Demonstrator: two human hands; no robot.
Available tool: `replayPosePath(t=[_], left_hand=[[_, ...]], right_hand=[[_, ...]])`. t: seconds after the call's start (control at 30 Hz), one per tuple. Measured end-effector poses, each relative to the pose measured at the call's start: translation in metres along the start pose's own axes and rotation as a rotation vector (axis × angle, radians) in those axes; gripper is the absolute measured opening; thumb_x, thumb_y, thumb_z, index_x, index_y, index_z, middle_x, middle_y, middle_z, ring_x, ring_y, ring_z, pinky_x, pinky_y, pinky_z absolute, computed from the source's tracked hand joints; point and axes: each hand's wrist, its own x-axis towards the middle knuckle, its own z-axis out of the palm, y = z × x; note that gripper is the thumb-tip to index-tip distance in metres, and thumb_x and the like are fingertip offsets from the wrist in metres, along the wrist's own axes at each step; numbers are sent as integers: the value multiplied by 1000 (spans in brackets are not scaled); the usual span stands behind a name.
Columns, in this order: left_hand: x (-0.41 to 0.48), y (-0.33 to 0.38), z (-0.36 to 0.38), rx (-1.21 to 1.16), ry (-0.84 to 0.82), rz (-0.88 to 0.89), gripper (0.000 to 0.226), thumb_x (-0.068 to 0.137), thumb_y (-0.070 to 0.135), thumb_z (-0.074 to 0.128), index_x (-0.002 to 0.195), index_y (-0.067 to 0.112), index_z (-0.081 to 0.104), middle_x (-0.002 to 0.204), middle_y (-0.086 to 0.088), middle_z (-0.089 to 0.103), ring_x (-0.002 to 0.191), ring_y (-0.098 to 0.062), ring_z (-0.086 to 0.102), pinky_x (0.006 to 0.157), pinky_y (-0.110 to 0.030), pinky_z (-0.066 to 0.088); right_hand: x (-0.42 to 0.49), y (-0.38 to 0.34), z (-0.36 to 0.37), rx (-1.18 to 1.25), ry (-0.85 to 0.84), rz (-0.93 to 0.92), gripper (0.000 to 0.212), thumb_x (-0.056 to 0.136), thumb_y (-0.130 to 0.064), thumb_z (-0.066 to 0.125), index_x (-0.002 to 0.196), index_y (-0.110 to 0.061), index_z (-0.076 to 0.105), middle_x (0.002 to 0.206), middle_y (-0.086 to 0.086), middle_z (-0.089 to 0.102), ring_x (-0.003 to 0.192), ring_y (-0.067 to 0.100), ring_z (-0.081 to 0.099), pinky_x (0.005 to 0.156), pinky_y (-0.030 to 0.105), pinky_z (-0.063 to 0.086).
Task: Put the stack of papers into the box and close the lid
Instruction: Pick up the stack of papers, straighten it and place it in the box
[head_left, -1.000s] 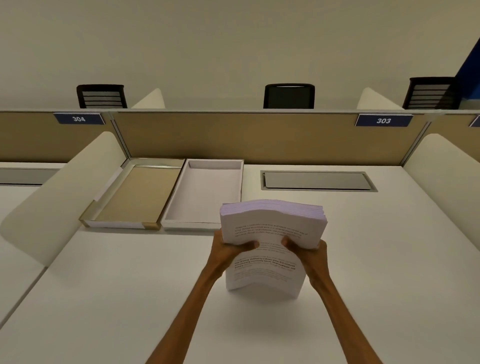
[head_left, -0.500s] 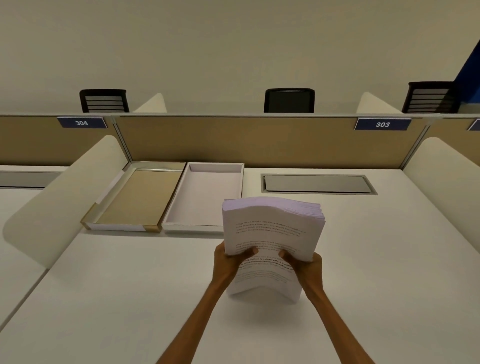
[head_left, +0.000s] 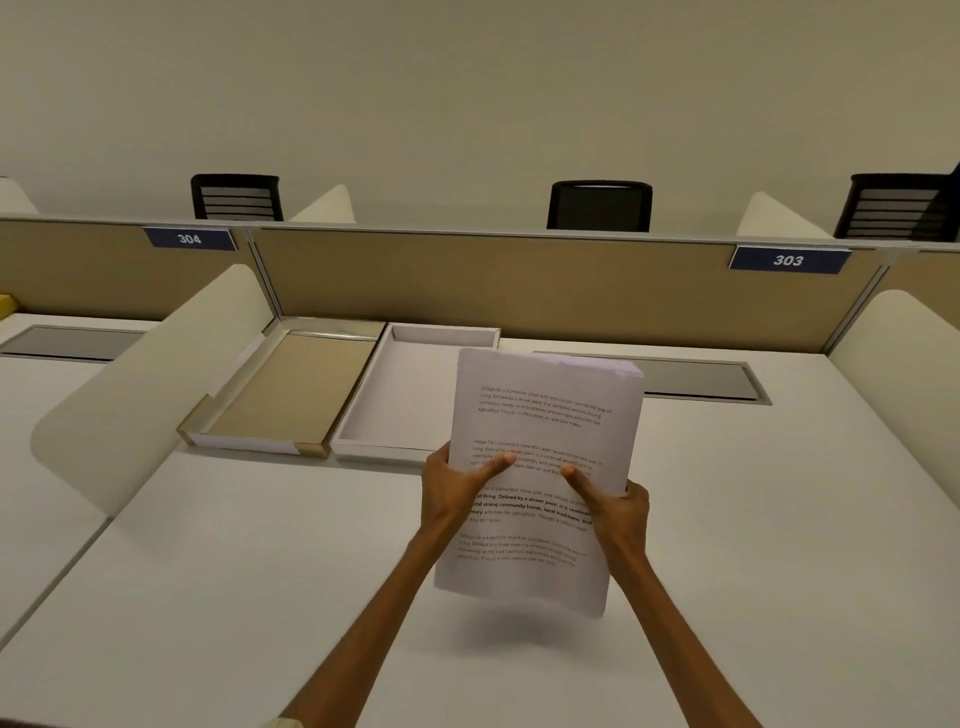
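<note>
I hold a thick stack of printed papers (head_left: 540, 415) in the air above the desk, its printed face tilted toward me. My left hand (head_left: 457, 483) grips its left edge with the thumb on the page. My right hand (head_left: 613, 506) grips the right edge the same way. Beyond the stack's left side lies the open white box (head_left: 395, 400), shallow and with nothing in it; the papers hide its near right corner. Its lid (head_left: 291, 395), inside up with a tan lining, lies beside the box on the left.
A white desk (head_left: 260, 571) with curved cream side dividers (head_left: 150, 384) left and right. A tan partition (head_left: 519, 280) runs along the back, with signs 304 and 303. A grey cable hatch (head_left: 701, 379) sits in the desk behind the papers. Black chairs stand beyond the partition.
The stack has been lifted off the desk and flattened out, its printed face now turned toward me. Both hands have kept their grip. The view has shifted slightly.
</note>
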Motion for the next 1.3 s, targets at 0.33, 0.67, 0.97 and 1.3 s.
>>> replayPosePath(t=[0.33, 0.67, 0.97, 1.3], left_hand=[[-12, -16, -3, -64, -1, 122, 30, 73, 18, 84, 95, 28, 68, 91, 11, 78, 82, -18, 76, 60, -20, 60], [-17, -27, 0, -79, 10, 48, 67, 51, 38, 91, 110, 35, 58, 102, 9, 73, 91, -19, 73, 65, -21, 62], [-30, -24, 9, -230, 113, 53, 54, 61, 45, 78, 109, 28, 60, 103, -3, 71, 87, -24, 74, 62, -27, 62], [-30, -18, 6, -135, 82, 150, 44, 76, 39, 75, 115, 25, 61, 99, 10, 76, 91, -18, 75, 63, -24, 62]], right_hand=[[-4, -2, -3, 153, -129, -163, 12, 72, -15, 81, 78, -24, 77, 77, 0, 78, 70, 21, 76, 55, 29, 62], [5, 39, -20, -21, -179, -160, 40, 57, -19, 90, 93, -22, 72, 90, -7, 78, 83, 16, 75, 65, 28, 63], [-20, 87, -18, -42, -80, -77, 43, 63, -10, 90, 94, -31, 70, 91, -12, 77, 84, 10, 72, 63, 17, 59], [-5, 64, -24, -75, -132, -118, 50, 61, -12, 89, 105, -18, 65, 99, -4, 72, 85, 2, 72, 64, 18, 60]])
